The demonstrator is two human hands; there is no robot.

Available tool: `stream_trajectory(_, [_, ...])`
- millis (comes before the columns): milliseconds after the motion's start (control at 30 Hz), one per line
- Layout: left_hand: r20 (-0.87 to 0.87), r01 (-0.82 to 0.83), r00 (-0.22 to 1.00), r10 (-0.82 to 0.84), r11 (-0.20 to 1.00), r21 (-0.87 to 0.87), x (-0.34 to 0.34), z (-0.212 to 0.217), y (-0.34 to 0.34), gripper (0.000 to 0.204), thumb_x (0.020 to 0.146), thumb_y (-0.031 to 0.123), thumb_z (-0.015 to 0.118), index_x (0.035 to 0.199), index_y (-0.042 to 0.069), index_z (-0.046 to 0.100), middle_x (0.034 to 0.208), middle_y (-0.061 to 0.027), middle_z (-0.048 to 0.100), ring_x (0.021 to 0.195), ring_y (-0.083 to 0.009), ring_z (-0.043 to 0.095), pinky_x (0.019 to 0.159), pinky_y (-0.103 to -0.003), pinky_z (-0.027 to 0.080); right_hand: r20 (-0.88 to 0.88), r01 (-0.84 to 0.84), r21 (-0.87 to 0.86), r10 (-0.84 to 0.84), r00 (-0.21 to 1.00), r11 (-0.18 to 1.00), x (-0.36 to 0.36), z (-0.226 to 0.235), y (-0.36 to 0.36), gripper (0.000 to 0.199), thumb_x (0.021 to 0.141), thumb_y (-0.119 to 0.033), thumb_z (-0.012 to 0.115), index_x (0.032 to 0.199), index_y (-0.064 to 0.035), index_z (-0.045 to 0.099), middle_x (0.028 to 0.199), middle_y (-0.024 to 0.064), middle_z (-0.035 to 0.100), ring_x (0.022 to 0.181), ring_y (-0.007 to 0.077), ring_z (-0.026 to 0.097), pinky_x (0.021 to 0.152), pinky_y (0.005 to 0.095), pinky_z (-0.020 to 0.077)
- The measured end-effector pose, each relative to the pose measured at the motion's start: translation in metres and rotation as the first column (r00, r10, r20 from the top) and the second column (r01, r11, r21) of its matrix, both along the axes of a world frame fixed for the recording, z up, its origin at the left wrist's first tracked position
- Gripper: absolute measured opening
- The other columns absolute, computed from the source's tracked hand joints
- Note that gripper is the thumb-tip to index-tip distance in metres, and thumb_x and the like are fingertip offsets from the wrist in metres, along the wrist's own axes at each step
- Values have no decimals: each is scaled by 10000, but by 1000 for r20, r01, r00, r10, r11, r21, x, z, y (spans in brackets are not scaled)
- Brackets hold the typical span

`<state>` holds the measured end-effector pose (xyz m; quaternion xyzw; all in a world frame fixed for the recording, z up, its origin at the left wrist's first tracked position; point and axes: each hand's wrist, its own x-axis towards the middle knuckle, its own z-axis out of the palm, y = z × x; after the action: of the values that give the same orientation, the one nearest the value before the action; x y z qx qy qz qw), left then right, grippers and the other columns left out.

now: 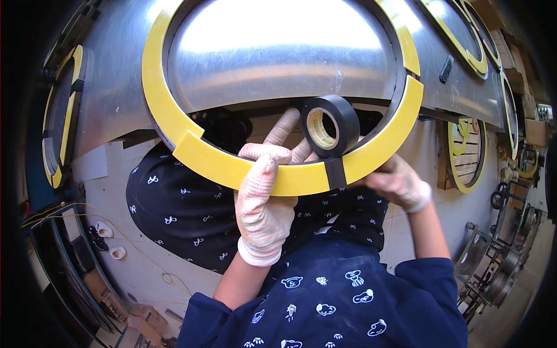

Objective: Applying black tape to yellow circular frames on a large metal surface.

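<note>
A large ring of curved yellow segments on a dark inner band (255, 178) is tilted over the edge of a metal table, its near side above my lap. My left hand (264, 203), in a pale knitted glove, grips this near side, thumb on top and fingers reaching through underneath. A roll of black tape (347, 124) stands against the inner edge, right of those fingers. Below it a strip of black tape (335, 174) crosses the yellow face. My right hand (399, 182), white-cuffed, is at the ring's underside on the right; the ring hides its fingers.
The shiny metal table (116, 87) carries more yellow rings at left and upper right, plus a small dark object (446, 69). A yellow ring (464, 156) leans by a wooden pallet at right. Shelving and a cardboard box (145, 322) stand lower left, near a loose yellow cord.
</note>
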<state>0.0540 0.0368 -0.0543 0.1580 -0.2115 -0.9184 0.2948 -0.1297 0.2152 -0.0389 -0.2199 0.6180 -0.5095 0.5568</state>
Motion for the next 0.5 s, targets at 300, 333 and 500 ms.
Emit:
stream_trajectory(300, [56,-45,997,54,989,-144,-3,2,-2,253,1026,278,630,1081,32,611,1600,-286,390,1315,-474,588,1100,-579,513,323,-15,-177,73,944,984,11,102,-63,594,1098,-327,542,1485,111,432,1204,237,715,1018,202,739,732,226,586])
stream_trajectory(333, [63,-67,995,81,978,-197,-3,-1,-3,258,1016,269,637,1079,19,623,1602,-294,383,1340,-480,565,1111,-583,496,-20,-114,-267,113,993,957,22,106,-59,581,1093,-297,551,1494,105,428,1216,226,713,1054,198,731,752,218,573])
stream_trajectory(500, [120,-174,964,237,905,-389,-5,-14,-10,288,980,258,660,1052,-21,668,1608,-324,362,1441,-508,458,1172,-593,416,243,-107,315,29,970,943,61,95,-14,530,1036,-254,641,1472,20,517,989,128,736,784,138,690,644,242,553])
